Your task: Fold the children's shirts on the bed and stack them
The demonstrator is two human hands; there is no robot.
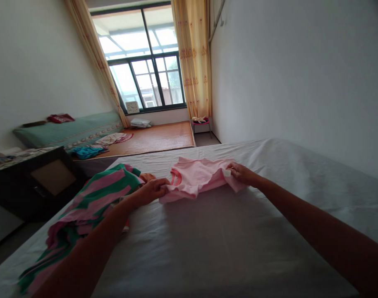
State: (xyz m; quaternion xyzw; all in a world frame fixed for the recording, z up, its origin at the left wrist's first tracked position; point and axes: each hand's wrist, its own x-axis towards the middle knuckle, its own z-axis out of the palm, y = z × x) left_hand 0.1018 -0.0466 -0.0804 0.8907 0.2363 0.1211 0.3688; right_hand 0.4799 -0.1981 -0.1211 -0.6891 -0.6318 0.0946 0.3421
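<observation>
A small pink garment (pixel 195 178) lies partly folded on a bed with a white sheet (pixel 226 240). My left hand (pixel 153 189) pinches the garment's left edge, fingers closed on the cloth. At the garment's right edge, my right hand (pixel 241 173) grips the fabric with closed fingers. Both arms reach forward across the sheet. A green and pink striped garment (pixel 92 203) lies bunched just left of my left hand, running down to the bed's near left corner.
A white wall runs along the bed's right side. A dark cabinet (pixel 43 182) stands to the left. Beyond are a second bed with a woven mat (pixel 158 138), clothes on it, a green mattress (pixel 68 130), a small stool (pixel 201 122) and a curtained window (pixel 145 62).
</observation>
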